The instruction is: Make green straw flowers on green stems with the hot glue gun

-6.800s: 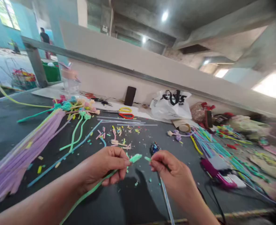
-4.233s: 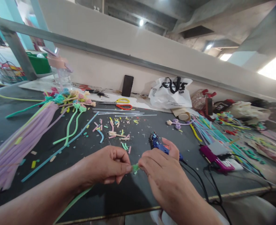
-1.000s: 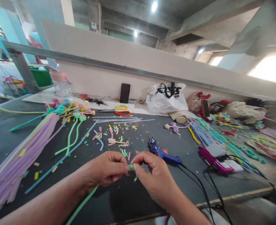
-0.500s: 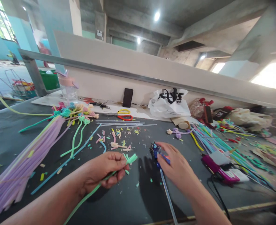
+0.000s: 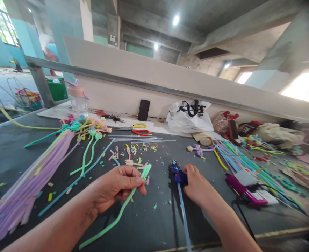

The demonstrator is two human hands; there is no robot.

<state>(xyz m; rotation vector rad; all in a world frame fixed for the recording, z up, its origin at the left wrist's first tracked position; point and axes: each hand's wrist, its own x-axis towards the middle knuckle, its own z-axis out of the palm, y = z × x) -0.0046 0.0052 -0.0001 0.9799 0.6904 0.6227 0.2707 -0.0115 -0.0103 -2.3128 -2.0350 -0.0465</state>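
Note:
My left hand [image 5: 124, 183] pinches a light-green pipe cleaner [image 5: 123, 211] between thumb and fingers. Its bunched, brighter green end [image 5: 146, 170] sticks up past my fingertips, while the long stem trails down to the lower left. To the right, my right hand [image 5: 196, 182] is closed round the handle of a blue hot glue gun [image 5: 177, 173]. A long clear glue stick [image 5: 184, 217] runs out of the gun's rear toward me. My fingers partly hide the handle, and the nozzle end points away from me.
Cut pipe-cleaner bits [image 5: 133, 162] litter the mid-table. Behind them lie scissors [image 5: 140, 128], spare glue sticks [image 5: 144, 139] and a phone [image 5: 143, 110]. Purple pipe cleaners [image 5: 36, 178] are bundled at left; a magenta tool [image 5: 245, 190] with a black cable lies right.
My right hand has gone from loosely spread over the glue gun to closed round its handle. My left hand has turned slightly, tilting the green end more upright.

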